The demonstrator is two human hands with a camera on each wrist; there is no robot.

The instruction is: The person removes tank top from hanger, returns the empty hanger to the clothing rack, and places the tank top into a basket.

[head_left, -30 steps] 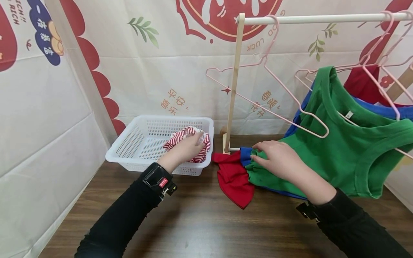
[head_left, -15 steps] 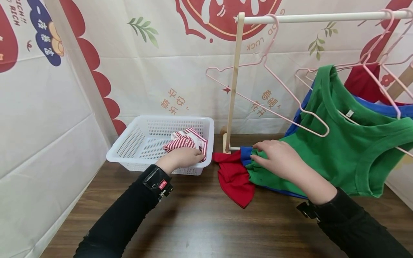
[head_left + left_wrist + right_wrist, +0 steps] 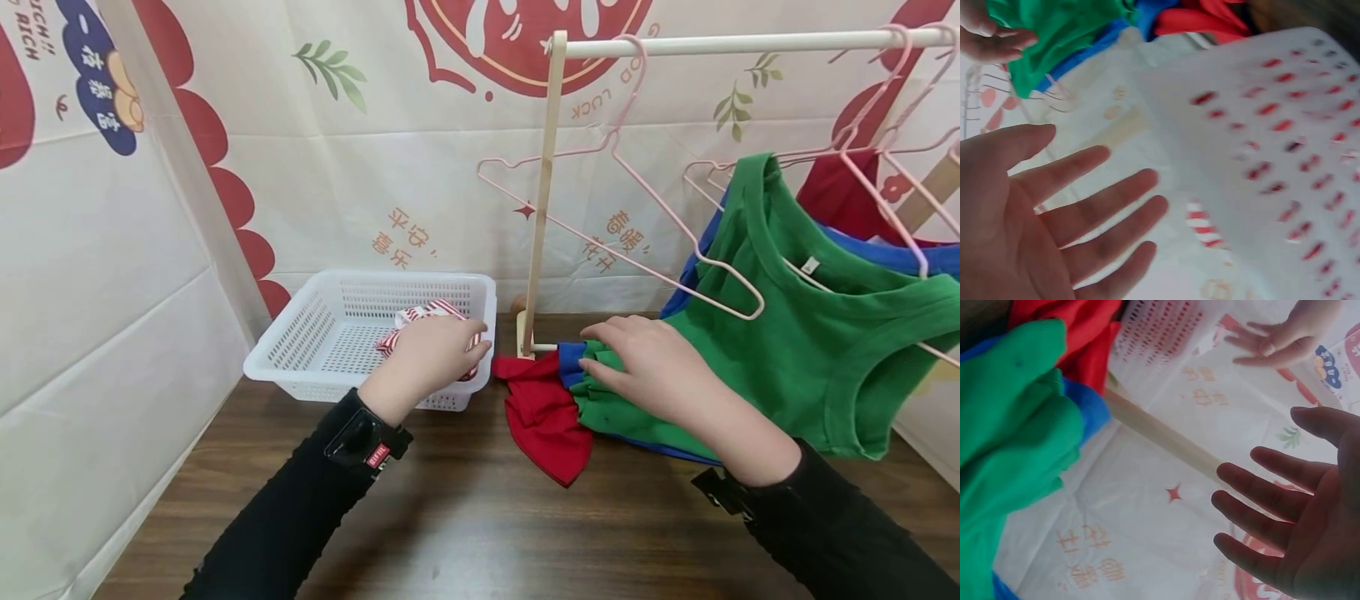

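Left hand: is rising off the striped cloth (image 3: pixel 431 312), which it was touching half a second ago; left hand (image 3: pixel 427 354) fingers are spreading apart.
Striped cloth: is lying free in the basket (image 3: pixel 315 375), beneath and beyond that hand.
Right hand: right hand (image 3: pixel 656 362) is hovering, fingers apart, by the green top (image 3: pixel 795 358).
Edges: rack post (image 3: pixel 536 258) is standing between hands, farther back.
Room: tabletop (image 3: pixel 450 517) is stretching nearer than both hands.

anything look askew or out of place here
Yes: the leftmost pink hanger hangs slanted from the rail, one end lower in the head view. The red cloth lies rumpled on the table beside the green top.
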